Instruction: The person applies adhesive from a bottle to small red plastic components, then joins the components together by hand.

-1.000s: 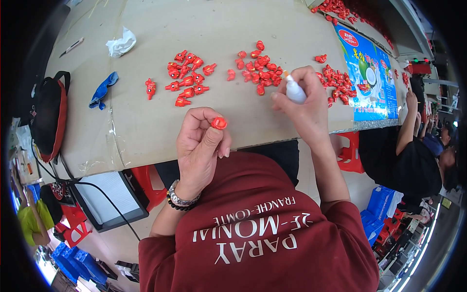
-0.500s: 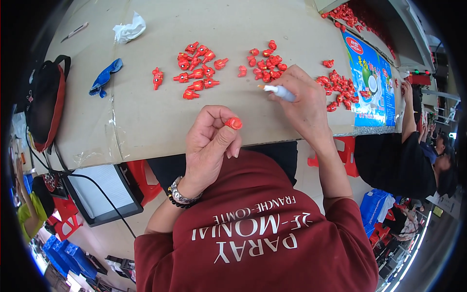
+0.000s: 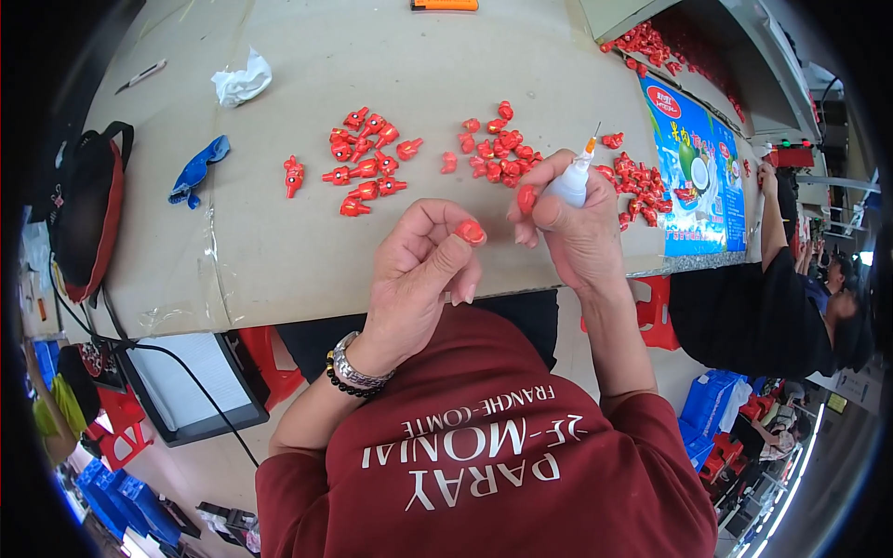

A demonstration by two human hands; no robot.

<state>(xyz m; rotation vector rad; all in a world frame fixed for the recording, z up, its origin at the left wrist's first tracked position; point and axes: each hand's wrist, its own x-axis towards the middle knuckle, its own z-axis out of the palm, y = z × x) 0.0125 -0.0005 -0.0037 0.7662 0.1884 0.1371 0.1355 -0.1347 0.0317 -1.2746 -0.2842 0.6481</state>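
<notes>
Between the thumb and fingers of my left hand is a small red plastic part, its hollow side partly showing. My right hand, close by on the right, is closed round a white squeeze bottle whose orange-based needle tip points up. The same hand pinches a second red part at its fingertips. The two red parts are apart. Beyond my hands lie a heap of small red parts and, to its left, a group of longer red pieces with eye-like dots.
More red parts lie by a blue printed sheet on the right. A blue crumpled object, white tissue, cutter knife and black-red bag are at the left. Another person's arm reaches the table at far right.
My right hand has turned the bottle from tip-left to tip-up and now pinches a red part. My left hand still holds its red part. The view has shifted slightly.
</notes>
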